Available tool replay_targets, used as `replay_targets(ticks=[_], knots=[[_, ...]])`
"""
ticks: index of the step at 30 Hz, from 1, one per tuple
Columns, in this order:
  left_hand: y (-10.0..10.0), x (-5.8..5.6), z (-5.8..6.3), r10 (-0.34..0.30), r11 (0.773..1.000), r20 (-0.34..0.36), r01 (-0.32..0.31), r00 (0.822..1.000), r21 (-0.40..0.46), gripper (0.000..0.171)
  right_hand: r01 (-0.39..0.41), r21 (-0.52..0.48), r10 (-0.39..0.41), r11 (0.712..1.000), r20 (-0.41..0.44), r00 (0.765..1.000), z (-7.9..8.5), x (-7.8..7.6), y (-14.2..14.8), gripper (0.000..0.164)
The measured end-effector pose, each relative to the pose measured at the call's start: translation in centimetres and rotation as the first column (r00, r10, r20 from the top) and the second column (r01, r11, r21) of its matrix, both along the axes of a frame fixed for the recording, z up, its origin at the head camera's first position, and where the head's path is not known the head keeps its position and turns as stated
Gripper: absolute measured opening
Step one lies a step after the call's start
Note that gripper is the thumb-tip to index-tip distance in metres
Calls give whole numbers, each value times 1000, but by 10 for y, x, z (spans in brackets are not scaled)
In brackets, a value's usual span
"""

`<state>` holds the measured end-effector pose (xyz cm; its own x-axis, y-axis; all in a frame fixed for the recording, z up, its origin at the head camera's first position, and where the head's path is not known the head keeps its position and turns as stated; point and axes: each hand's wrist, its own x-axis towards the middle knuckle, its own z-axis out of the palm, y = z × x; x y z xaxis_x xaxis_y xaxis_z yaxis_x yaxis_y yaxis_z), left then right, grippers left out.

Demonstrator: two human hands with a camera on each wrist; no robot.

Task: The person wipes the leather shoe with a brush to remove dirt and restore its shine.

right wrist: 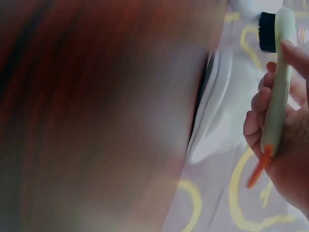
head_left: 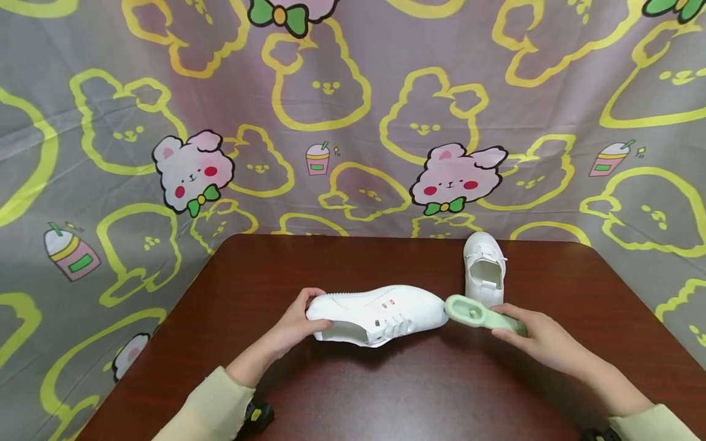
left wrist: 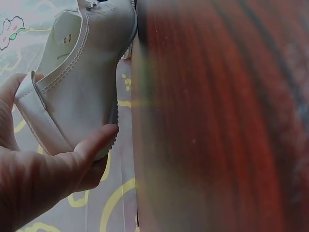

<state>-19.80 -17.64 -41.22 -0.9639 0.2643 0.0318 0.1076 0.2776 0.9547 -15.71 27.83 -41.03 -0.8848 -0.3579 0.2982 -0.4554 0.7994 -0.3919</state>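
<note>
We grip a smooth white lace-up shoe (head_left: 405, 312) by its heel, left-handed (head_left: 295, 321). Our right hand (head_left: 546, 340) holds a pale green, black-bristled brush (head_left: 485, 318) at its toe.

The left hand (left wrist: 53, 169) grips a shoe (left wrist: 91, 82) (pale, with visible stitching).

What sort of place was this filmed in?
Probably an indoor spot set up for recording: a cartoon-print fabric backdrop hangs behind and along both sides of a reddish-brown, wood-grained table.
</note>
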Motion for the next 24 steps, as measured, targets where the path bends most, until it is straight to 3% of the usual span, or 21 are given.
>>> replay_targets(ticks=[3, 5, 9, 13, 19, 24], knots=[[1, 0, 0, 1, 1000, -2, -1, 1000, -5, 59, 63, -4, -63, 998, 39, 997, 3, 0, 10, 33], [1, 0, 1, 3, 1000, 1, -3, 1000, -9, 59, 56, -22, -56, 998, 31, 998, 7, 3, 6, 33], [2, 1, 0, 10, 1000, -7, -10, 1000, -16, 59, -78, -61, 79, 995, 16, 997, 13, 7, -19, 30], [2, 4, -1, 2, 1000, -24, -2, 1000, -26, 60, -178, -57, 182, 982, 70, 981, 13, 8, -37, 30], [2, 6, 1, -32, 999, -26, 32, 999, -19, 63, -47, -50, 53, 998, 126, 991, 9, 1, -23, 32], [1, 6, 2, -28, 999, -34, 27, 999, -19, 63, 26, -19, -24, 999, 116, 993, 16, -1, -15, 36]])
